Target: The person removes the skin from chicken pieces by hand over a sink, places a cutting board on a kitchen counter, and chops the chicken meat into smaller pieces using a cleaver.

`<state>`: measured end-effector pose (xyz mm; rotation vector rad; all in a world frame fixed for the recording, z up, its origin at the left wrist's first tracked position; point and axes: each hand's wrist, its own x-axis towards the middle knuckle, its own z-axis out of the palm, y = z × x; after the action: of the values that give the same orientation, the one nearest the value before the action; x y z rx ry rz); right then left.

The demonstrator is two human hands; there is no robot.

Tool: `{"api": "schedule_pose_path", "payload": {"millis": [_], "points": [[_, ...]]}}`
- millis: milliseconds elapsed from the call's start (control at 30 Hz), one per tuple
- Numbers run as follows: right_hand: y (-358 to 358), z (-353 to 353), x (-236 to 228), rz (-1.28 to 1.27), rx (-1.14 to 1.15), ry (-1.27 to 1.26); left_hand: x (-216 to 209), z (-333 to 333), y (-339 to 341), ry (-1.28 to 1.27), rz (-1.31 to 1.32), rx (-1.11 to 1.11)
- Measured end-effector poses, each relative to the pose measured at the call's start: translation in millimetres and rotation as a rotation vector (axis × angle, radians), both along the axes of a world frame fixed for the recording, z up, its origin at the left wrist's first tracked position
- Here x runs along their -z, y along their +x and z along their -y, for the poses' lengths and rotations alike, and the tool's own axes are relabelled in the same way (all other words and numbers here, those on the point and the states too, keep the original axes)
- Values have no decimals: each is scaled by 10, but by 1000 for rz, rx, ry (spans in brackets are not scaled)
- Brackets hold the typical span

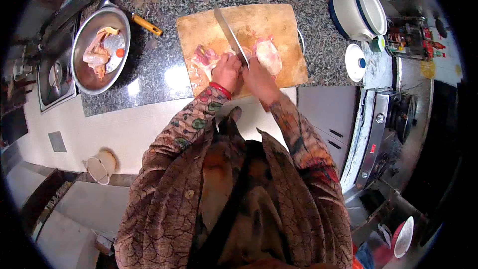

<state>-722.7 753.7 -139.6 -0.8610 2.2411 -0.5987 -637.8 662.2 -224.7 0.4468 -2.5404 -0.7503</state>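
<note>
A wooden cutting board (279,17) lies on the counter in front of me with raw poultry on it. My right hand (260,82) is closed round the handle of a kitchen knife (230,35), whose long blade slants away and to the left across the board. Close beside it, my left hand (226,73), with a red band at the wrist, has its fingers curled down on a piece of raw poultry, mostly hidden beneath them. Cut reddish pieces (204,60) lie left of that hand. A larger pale piece of poultry (268,56) rests right of the blade.
At the left, a metal bowl (119,72) holds poultry pieces beside a sink (45,93). A yellow-handled tool (147,24) lies next to the bowl. A white pot (351,15) and a lid (354,62) stand at the right, near the stove (381,119). A bucket (102,167) stands lower left.
</note>
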Motion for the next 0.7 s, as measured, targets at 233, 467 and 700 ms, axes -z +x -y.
{"api": "schedule_pose_path", "payload": {"millis": [233,467,700], "points": [[118,-377,116,42,-14,28,-78,84,145,1,-36,55],[19,54,128,-60,-19,39,-76,201,52,-11,-42,7],[240,-211,-81,-128,-24,-259,58,110,124,43,-51,30]]}}
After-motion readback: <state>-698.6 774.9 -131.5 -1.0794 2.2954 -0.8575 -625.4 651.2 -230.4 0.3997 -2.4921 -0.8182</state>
